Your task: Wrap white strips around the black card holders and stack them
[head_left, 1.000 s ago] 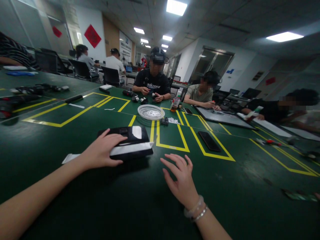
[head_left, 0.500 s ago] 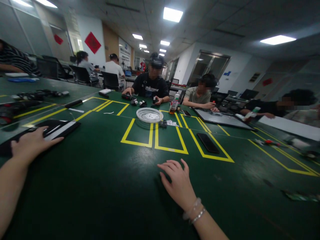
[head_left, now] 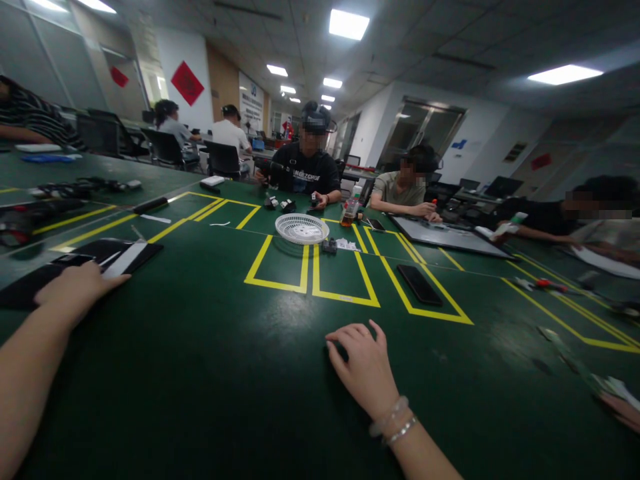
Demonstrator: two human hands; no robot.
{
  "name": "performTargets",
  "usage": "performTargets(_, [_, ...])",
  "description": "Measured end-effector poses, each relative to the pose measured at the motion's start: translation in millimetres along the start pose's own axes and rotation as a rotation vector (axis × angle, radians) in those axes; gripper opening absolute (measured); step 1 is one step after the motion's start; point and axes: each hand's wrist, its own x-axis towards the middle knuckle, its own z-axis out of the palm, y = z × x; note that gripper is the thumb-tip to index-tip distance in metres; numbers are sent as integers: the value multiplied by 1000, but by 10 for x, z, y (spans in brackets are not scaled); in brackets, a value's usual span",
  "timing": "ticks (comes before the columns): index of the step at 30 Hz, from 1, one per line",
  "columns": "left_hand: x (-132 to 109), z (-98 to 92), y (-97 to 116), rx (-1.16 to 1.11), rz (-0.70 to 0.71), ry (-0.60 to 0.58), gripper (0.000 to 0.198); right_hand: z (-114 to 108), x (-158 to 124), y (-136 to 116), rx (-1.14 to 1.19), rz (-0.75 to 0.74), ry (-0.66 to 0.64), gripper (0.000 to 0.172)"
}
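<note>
Black case (head_left: 95, 248) w/ white strip (head_left: 126, 259) under L hand (head_left: 77, 287), can't tell if gripped; R hand (head_left: 363, 363) half-curled, narrow gap, nr green tabletop (head_left: 240, 373).

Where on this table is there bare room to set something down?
Free: tabletop between the black case and right hand, and from that hand to the phone. Crowded: around the basket and bottle, and beyond the case.

Black chairs (head_left: 223, 160), monitors (head_left: 504, 187) and ceiling panel lights (head_left: 349, 25) mark an office.
</note>
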Motion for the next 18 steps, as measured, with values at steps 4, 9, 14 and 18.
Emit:
performTargets(4, [11,-21,152,101,-486,131,70,41,-8,16,-28,-1,-45,13])
performTargets(9, [37,92,991,94,-133,44,77,56,0,25,-49,-3,-71,13])
performTargets(14, [-186,541,1980,35,269,-116,49,-6,10,5,-26,-102,-17,34])
performTargets(18, [-514,804,2480,-1,589,-259,37,-45,-7,-38,19,-252,-111,47])
